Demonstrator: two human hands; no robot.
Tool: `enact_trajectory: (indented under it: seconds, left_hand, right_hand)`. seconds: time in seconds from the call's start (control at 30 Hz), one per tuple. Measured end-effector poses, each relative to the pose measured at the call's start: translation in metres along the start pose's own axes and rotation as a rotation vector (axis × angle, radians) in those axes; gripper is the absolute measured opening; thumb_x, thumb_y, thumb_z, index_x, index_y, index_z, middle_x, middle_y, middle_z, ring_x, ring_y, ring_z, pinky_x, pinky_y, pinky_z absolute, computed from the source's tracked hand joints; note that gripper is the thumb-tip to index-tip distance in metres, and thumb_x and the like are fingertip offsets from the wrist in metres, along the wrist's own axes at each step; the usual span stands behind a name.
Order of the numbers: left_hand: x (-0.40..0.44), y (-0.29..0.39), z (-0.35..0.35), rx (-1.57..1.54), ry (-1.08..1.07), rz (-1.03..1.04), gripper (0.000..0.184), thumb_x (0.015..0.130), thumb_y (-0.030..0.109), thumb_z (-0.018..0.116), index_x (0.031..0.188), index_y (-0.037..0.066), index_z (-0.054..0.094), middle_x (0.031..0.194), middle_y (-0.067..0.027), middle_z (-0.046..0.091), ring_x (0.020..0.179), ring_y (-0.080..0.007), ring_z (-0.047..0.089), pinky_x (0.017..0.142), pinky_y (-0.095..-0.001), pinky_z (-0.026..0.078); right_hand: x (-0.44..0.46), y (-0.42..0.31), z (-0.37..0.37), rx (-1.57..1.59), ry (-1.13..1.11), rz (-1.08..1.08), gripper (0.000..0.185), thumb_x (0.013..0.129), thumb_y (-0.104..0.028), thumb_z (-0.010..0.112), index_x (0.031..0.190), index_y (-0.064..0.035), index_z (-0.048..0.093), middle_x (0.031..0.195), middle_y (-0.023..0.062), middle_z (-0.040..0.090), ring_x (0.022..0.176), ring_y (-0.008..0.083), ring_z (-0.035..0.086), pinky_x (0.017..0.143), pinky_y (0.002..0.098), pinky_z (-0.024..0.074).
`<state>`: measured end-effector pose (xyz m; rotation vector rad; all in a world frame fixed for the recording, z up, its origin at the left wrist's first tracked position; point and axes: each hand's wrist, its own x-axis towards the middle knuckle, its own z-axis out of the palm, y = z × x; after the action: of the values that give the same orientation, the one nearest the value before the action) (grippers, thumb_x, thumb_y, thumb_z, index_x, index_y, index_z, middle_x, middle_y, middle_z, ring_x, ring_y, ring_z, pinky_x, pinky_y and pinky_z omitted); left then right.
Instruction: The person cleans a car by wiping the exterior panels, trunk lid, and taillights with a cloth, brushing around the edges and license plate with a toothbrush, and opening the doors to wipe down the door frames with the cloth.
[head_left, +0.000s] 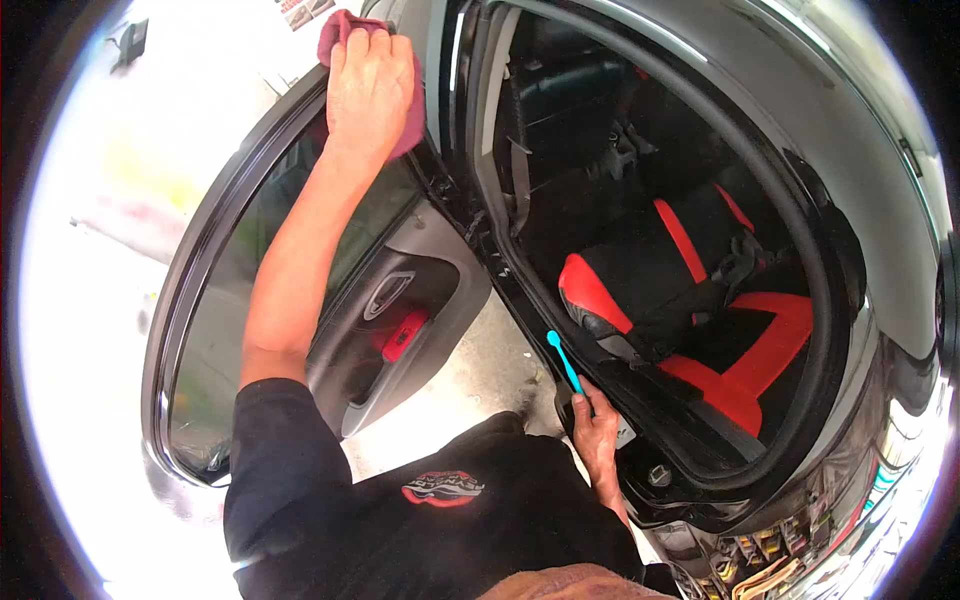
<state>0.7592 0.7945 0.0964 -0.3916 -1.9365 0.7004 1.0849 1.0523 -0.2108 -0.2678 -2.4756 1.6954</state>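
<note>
My left hand (365, 90) is raised on an outstretched arm, fingers closed over a maroon cloth (408, 130). The cloth lies against the upper corner of the open car door's window frame (265, 125), near the car body. Lower down on the right, my right hand (597, 425) grips a turquoise toothbrush-like brush (567, 362), its round head pointing up and away from me. That hand is beside the black door sill (530, 318) of the car opening. Part of the cloth is hidden under my left fingers.
The open door's grey and black inner panel (440, 250) carries a red piece (405, 337) near its handle. Red and black seats (690, 240) show inside the car. Pale floor (490, 365) appears between door and sill. Assorted items (760, 550) stand at lower right.
</note>
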Motion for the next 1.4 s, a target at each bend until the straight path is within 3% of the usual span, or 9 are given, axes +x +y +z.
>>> enact_trajectory:
  seconds: [0.2, 0.33, 0.6, 0.73, 0.83, 0.97, 1.23, 1.27, 1.4]
  left_hand:
    - [0.019, -0.002, 0.015, -0.042, 0.101, 0.001, 0.005, 0.085, 0.009, 0.060, 0.089, 0.007, 0.059, 0.089, -0.0099, 0.065, 0.091, -0.0291, 0.063, 0.082, -0.0420, 0.051]
    - [0.032, -0.017, 0.019, -0.277, 0.020, -0.101, 0.009, 0.085, 0.002, 0.055, 0.084, 0.000, 0.063, 0.090, -0.0219, 0.067, 0.090, -0.0409, 0.063, 0.081, -0.0499, 0.051]
    - [0.037, -0.004, 0.042, -0.013, -0.131, 0.056, 0.013, 0.084, 0.012, 0.059, 0.085, 0.007, 0.071, 0.089, -0.0112, 0.069, 0.094, -0.0297, 0.063, 0.083, -0.0426, 0.049]
    - [0.033, 0.017, 0.053, -0.086, -0.032, 0.138, 0.009, 0.084, 0.010, 0.059, 0.089, 0.006, 0.065, 0.089, -0.0113, 0.067, 0.092, -0.0303, 0.063, 0.082, -0.0427, 0.050]
    - [-0.012, 0.055, 0.023, -0.348, -0.026, 0.262, 0.010, 0.082, 0.010, 0.060, 0.092, 0.007, 0.063, 0.093, -0.0094, 0.067, 0.093, -0.0275, 0.064, 0.086, -0.0397, 0.050]
    - [-0.062, 0.071, 0.004, -0.359, 0.025, 0.187, 0.019, 0.079, 0.015, 0.064, 0.096, 0.008, 0.069, 0.097, -0.0056, 0.067, 0.097, -0.0231, 0.060, 0.090, -0.0369, 0.047]
    - [-0.045, -0.009, -0.056, -0.162, 0.233, -0.025, 0.030, 0.081, 0.019, 0.063, 0.109, 0.010, 0.066, 0.111, -0.0040, 0.066, 0.100, -0.0240, 0.059, 0.087, -0.0412, 0.046]
    - [-0.042, -0.015, -0.071, -0.139, 0.108, -0.128, 0.037, 0.086, 0.008, 0.064, 0.122, 0.011, 0.067, 0.120, -0.0060, 0.070, 0.110, -0.0288, 0.062, 0.096, -0.0451, 0.047]
    - [-0.038, -0.036, -0.041, -0.043, 0.001, -0.123, 0.038, 0.088, 0.010, 0.062, 0.125, 0.012, 0.066, 0.122, -0.0060, 0.070, 0.112, -0.0276, 0.062, 0.096, -0.0452, 0.047]
  right_hand:
    - [0.008, 0.014, 0.004, -0.001, -0.019, -0.040, 0.033, 0.100, -0.016, 0.060, 0.127, 0.0020, 0.067, 0.115, 0.0254, 0.071, 0.105, 0.0407, 0.070, 0.092, 0.0431, 0.0531]
    - [0.013, 0.006, 0.011, 0.055, -0.116, -0.033, 0.033, 0.100, -0.016, 0.061, 0.127, 0.0012, 0.067, 0.114, 0.0248, 0.071, 0.104, 0.0411, 0.070, 0.091, 0.0439, 0.0535]
    - [0.005, 0.021, 0.008, 0.069, -0.049, -0.015, 0.032, 0.099, -0.015, 0.062, 0.127, 0.0006, 0.068, 0.117, 0.0241, 0.071, 0.107, 0.0381, 0.070, 0.094, 0.0424, 0.0535]
    - [0.006, 0.004, 0.005, 0.111, -0.054, 0.019, 0.031, 0.099, -0.014, 0.062, 0.126, 0.0015, 0.069, 0.120, 0.0236, 0.070, 0.113, 0.0331, 0.066, 0.101, 0.0407, 0.0482]
    - [0.007, 0.008, 0.007, 0.045, -0.059, -0.098, 0.032, 0.100, -0.015, 0.061, 0.128, -0.0011, 0.068, 0.116, 0.0235, 0.071, 0.108, 0.0396, 0.070, 0.094, 0.0422, 0.0533]
    - [0.005, 0.007, 0.006, 0.021, -0.079, -0.087, 0.033, 0.100, -0.016, 0.061, 0.129, -0.0008, 0.067, 0.117, 0.0236, 0.071, 0.108, 0.0387, 0.070, 0.093, 0.0425, 0.0532]
    - [-0.003, 0.003, 0.000, 0.020, -0.080, -0.079, 0.033, 0.100, -0.016, 0.061, 0.128, 0.0009, 0.067, 0.114, 0.0229, 0.072, 0.105, 0.0376, 0.070, 0.092, 0.0416, 0.0533]
    - [-0.004, 0.001, -0.001, 0.036, -0.089, -0.041, 0.033, 0.100, -0.016, 0.062, 0.128, 0.0013, 0.068, 0.117, 0.0234, 0.071, 0.109, 0.0363, 0.069, 0.096, 0.0414, 0.0515]
    - [-0.006, 0.002, -0.003, 0.080, -0.105, 0.019, 0.034, 0.100, -0.016, 0.062, 0.128, 0.0016, 0.068, 0.122, 0.0240, 0.070, 0.116, 0.0335, 0.066, 0.102, 0.0407, 0.0482]
